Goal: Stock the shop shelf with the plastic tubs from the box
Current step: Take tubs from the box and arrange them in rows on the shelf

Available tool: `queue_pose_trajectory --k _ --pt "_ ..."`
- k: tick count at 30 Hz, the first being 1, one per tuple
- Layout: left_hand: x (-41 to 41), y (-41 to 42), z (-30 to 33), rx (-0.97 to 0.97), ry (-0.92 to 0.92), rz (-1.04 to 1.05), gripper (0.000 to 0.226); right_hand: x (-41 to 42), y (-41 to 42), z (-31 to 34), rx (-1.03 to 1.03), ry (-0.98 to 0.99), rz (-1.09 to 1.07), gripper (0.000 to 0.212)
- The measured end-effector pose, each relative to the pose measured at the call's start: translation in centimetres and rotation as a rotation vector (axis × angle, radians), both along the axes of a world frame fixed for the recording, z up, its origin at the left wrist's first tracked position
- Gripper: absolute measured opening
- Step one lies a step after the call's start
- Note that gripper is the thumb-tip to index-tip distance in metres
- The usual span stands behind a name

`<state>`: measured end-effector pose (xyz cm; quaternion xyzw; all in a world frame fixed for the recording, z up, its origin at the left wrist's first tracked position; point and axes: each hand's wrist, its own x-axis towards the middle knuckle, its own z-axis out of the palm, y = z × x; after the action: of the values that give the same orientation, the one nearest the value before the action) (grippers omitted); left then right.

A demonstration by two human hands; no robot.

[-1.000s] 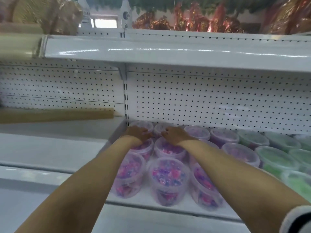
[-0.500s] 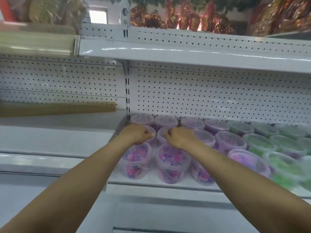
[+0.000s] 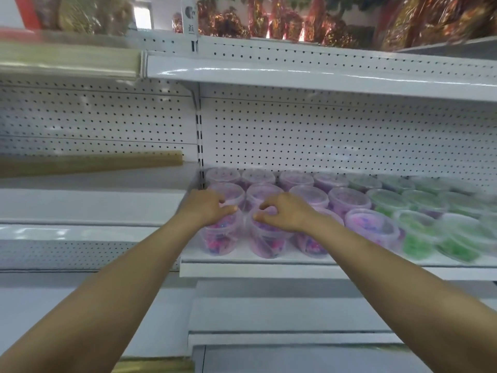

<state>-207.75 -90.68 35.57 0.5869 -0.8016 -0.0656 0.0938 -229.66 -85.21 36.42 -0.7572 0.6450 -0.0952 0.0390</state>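
hands over front row of purple tubs on white shelf (image 3: pixel 269 269), left hand (image 3: pixel 208 208) gripping lid of leftmost front tub (image 3: pixel 219 238), right hand (image 3: pixel 285 214) gripping neighbouring tub (image 3: pixel 265 240), green tubs (image 3: pixel 419 232) further right

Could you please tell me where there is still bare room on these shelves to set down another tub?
The white shelf left of the upright post, in front of the tan roll, is bare. Right of the post, the pink-filled plastic tubs and green-filled tubs stand packed together.
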Motion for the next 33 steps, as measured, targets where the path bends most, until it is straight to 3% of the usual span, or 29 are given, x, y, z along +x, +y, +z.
queue_pose_trajectory --k 4,8,10,15,18,22,33 --pt "-0.5 3.3 -0.1 -0.057 -0.075 0.037 0.069 1.1 1.8 -0.8 -0.041 0.057 -0.08 0.071" --pt "-1.4 5.3 -1.1 -0.137 -0.198 0.076 0.077 1.7 2.9 -1.4 -0.071 0.064 -0.12 0.058" --pt "-1.3 5.7 -1.4 -0.138 -0.148 0.069 0.068 1.6 3.6 -1.5 -0.06 0.019 -0.118 0.054" --pt "0.1 6.1 -0.6 -0.041 -0.074 -0.06 0.017 0.8 5.3 -0.7 0.055 -0.009 -0.028 0.041" --pt "0.9 6.3 -0.4 0.009 -0.056 -0.078 0.048 0.7 6.0 0.0 0.079 0.024 -0.005 0.05" --pt "0.8 7.0 -1.0 0.03 0.05 -0.057 0.069 1.3 6.6 0.0 0.057 0.018 -0.056 0.053" --pt "1.4 7.0 -2.3 -0.046 0.227 -0.042 0.05 0.1 6.7 -0.7 0.07 0.005 -0.08 0.049"
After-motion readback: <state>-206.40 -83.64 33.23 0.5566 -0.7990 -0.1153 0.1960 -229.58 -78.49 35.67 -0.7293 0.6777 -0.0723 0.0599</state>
